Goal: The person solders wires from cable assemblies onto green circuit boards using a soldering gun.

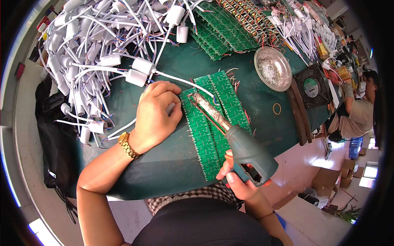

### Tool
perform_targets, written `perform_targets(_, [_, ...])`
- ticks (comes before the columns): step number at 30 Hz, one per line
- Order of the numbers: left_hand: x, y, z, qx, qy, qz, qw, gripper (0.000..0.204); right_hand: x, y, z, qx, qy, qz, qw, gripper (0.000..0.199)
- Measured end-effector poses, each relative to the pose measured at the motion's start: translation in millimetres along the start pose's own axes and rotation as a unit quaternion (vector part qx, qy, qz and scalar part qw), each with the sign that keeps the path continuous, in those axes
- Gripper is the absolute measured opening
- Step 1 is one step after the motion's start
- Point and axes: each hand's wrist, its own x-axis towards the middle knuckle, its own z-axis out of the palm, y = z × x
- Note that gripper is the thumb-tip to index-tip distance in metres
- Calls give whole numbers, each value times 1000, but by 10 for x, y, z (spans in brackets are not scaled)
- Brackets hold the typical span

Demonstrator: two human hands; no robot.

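Note:
My left hand [159, 112] is closed around a small white cylindrical piece with a cable, mostly hidden by the fingers. It rests at the upper left edge of a green circuit board panel [201, 139]. In my right hand [242, 185] is a dark green soldering gun [251, 153], held by its grip at the panel's lower right. Its long, solder-crusted tip points to the upper left and ends over the panel's top left corner, beside my left fingers. A white cable's stripped blue and red wire ends [215, 99] lie over the panel near the tip.
Many white cylindrical cable fittings [135, 77] are heaped at the left. Further green panels [225, 26] lie at the back. A round metal dish [273, 69] with silvery residue, a black fan [310, 86] and a rubber band [277, 108] lie right. Another person [357, 115] sits far right.

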Motion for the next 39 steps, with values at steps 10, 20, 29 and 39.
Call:
perform_targets(10, [18, 1, -53, -20, -22, -12, 999, 7, -37, 38, -57, -171, -10, 2, 985, 22])
perform_targets(20, [2, -29, -31, -20, -15, -7, 1000, 9, -26, 140, -72, -181, -7, -76, 981, 56])
perform_targets(29, [-4, -43, -46, -18, -25, 17, 999, 11, 34, 11, -17, -147, 8, 35, 988, 27])
perform_targets(39, [-14, -40, -66, 9, -34, 23, 999, 14, 15, -25, -20, -181, -23, 17, 983, 14])
